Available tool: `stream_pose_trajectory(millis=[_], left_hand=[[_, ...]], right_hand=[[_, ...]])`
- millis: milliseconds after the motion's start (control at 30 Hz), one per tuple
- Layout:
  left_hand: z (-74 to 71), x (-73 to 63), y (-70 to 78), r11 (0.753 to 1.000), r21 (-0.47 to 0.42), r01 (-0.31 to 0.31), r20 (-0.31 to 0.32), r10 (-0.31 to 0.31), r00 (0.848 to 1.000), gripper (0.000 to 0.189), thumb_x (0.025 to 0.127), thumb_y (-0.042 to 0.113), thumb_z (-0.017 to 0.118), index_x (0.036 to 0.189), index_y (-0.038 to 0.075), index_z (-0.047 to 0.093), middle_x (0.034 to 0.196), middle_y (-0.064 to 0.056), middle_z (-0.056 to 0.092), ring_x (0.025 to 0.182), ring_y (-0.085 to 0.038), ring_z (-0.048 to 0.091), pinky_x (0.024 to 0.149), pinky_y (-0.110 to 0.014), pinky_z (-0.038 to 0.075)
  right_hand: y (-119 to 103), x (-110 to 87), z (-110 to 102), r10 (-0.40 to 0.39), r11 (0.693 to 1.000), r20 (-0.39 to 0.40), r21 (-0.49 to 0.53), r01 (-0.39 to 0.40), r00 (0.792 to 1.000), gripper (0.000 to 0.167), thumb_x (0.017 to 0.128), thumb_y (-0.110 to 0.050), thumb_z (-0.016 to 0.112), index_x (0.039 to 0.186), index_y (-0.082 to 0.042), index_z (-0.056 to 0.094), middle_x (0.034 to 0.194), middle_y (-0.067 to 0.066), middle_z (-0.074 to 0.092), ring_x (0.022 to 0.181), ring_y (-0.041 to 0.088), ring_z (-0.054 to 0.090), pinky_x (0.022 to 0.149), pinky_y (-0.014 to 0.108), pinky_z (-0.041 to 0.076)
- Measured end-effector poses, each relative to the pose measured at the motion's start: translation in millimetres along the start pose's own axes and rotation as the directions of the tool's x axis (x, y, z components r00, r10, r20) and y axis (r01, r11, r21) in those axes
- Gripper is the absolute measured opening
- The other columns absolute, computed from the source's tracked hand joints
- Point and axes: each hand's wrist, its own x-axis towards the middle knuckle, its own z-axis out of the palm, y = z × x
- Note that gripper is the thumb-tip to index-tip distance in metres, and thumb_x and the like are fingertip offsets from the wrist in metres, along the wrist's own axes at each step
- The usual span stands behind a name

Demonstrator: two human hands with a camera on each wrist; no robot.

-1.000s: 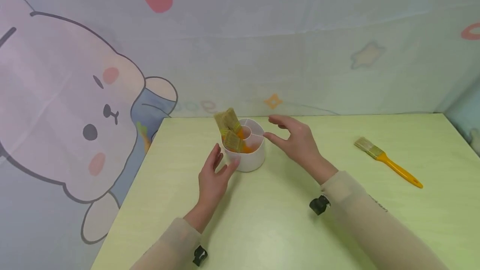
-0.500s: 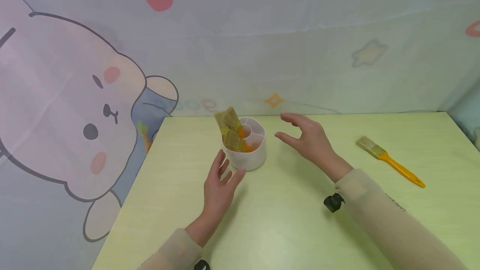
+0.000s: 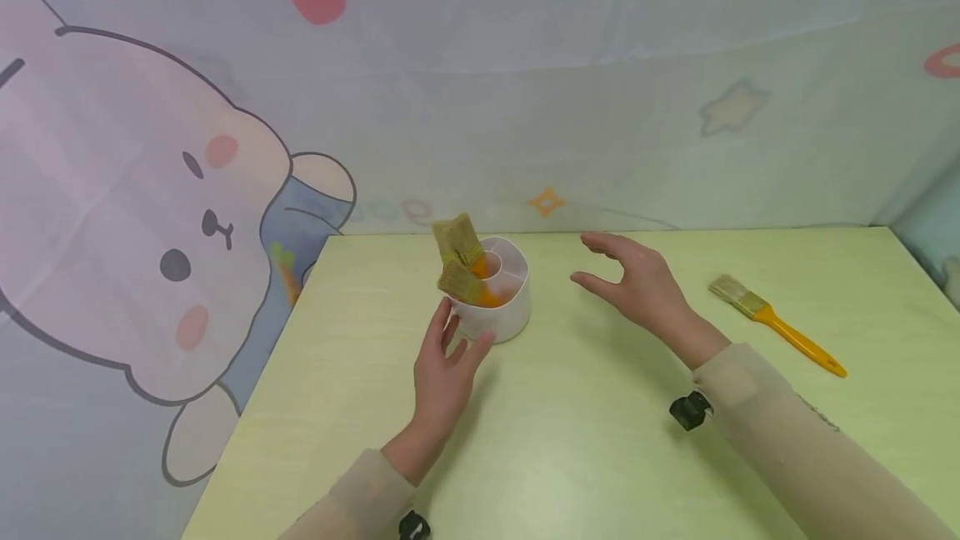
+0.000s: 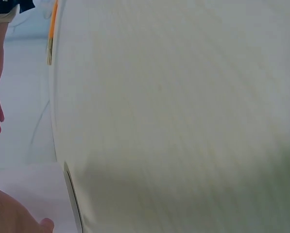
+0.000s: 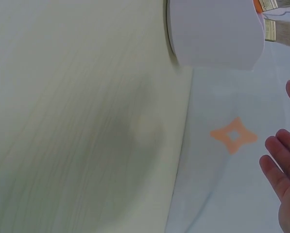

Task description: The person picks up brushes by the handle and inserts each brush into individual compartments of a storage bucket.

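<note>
A white round holder (image 3: 497,325) with divided compartments stands on the table, and three paintbrushes with orange handles lean in its left part, bristles up. The front paintbrush (image 3: 461,283) tilts out over the left rim. At the holder's front left is my left hand (image 3: 444,377), fingers spread, thumb and fingertips right at its wall; in the left wrist view the thumb (image 4: 46,224) overlaps the white wall. My right hand (image 3: 647,286) hovers to the right of the holder, thumb and fingers apart with nothing between them. Its fingers also show in the right wrist view.
One more paintbrush (image 3: 780,326) with a yellow-orange handle lies on the right of the pale green table (image 3: 570,465), bristles pointing to the back left. Behind the table's far edge hangs a printed cloth (image 3: 600,123) with a cartoon animal.
My right hand has drawn away from the holder's rim to the right. The left hand has shifted slightly right along the holder's front, and the front paintbrush leans a little further left.
</note>
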Motion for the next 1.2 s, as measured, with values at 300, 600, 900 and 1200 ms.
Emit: stream_pose_trajectory(millis=[300, 600, 900, 1200], left_hand=[[0.8, 8.8, -4.1, 1.0, 0.003, 0.003, -0.02, -0.003, 1.0, 0.084, 0.096, 0.022, 0.084, 0.166, 0.013, 0.039, 0.171, -0.006, 0.039, 0.154, -0.027, 0.044, 0.118, -0.046, 0.049], [2.2, 18.1, -5.3, 1.0, -0.024, 0.006, -0.049, -0.007, 0.999, 0.082, 0.096, 0.02, 0.083, 0.165, 0.008, 0.039, 0.17, -0.01, 0.04, 0.154, -0.03, 0.043, 0.12, -0.049, 0.046], [2.5, 23.3, -3.0, 0.998, -0.06, 0.021, -0.049, -0.024, 0.998, 0.085, 0.095, 0.021, 0.085, 0.166, 0.01, 0.039, 0.17, -0.007, 0.04, 0.155, -0.027, 0.041, 0.122, -0.045, 0.045], [3.8, 14.7, 0.4, 0.997, -0.06, 0.046, -0.082, -0.05, 0.995, 0.092, 0.094, 0.026, 0.086, 0.167, 0.008, 0.033, 0.174, -0.007, 0.032, 0.159, -0.028, 0.035, 0.126, -0.044, 0.04]], right_hand=[[4.6, -3.4, -4.2, 0.036, 0.999, 0.028, -0.012, -0.036, 0.999, 0.058, 0.095, -0.024, 0.084, 0.146, -0.004, 0.064, 0.14, 0.018, 0.069, 0.124, 0.039, 0.068, 0.108, 0.06, 0.053], [4.7, -5.8, -5.9, 0.029, 0.999, 0.02, -0.019, -0.029, 0.999, 0.057, 0.095, -0.024, 0.084, 0.144, -0.003, 0.065, 0.139, 0.019, 0.069, 0.123, 0.039, 0.068, 0.106, 0.062, 0.054], [5.4, -7.1, -8.7, 0.038, 0.999, 0.02, -0.022, -0.038, 0.999, 0.057, 0.096, -0.026, 0.084, 0.144, -0.004, 0.065, 0.139, 0.019, 0.07, 0.125, 0.039, 0.067, 0.107, 0.062, 0.053], [6.7, -7.9, -14.0, 0.041, 0.999, 0.02, -0.035, -0.04, 0.999, 0.056, 0.095, -0.026, 0.084, 0.143, -0.003, 0.065, 0.138, 0.02, 0.07, 0.126, 0.04, 0.066, 0.107, 0.063, 0.053]])
